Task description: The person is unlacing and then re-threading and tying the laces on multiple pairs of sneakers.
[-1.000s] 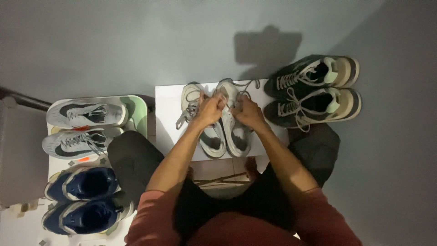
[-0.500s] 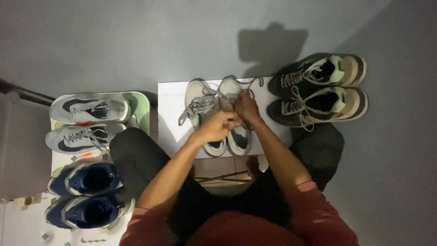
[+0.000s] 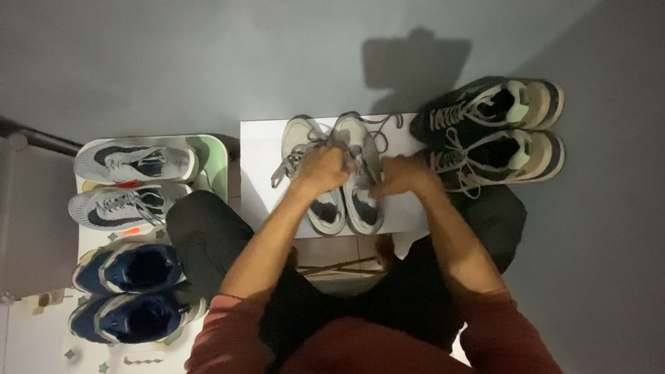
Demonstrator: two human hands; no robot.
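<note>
1. Sitting on a white board (image 3: 267, 149) in the middle of the scene is a pair of pale grey shoes (image 3: 339, 173), side by side, with their toes pointing near, toward the person.
2. The left hand (image 3: 322, 168) is curled into a fist on top of the shoes, where the laces are. Its fingers are closed tight on the grey laces (image 3: 291, 161) of the left shoe.
3. One loose lace hangs out to the left of that fist, across the board.
4. The right hand (image 3: 405, 176) is just to the right of the pair, touching the side of the right shoe. Its fingers are curled in too, but what they hold is hidden, so I cannot tell.
5. Another lace (image 3: 384, 125) loops away at the far end of the right shoe.
6. Two dark shoes with cream trim (image 3: 495, 131) lie on the right, just beside the right hand.
7. On the left, two grey running shoes (image 3: 131, 181) lie on a green tray (image 3: 215, 166).
8. Two blue shoes (image 3: 128, 294) sit nearer, on the left.
</note>
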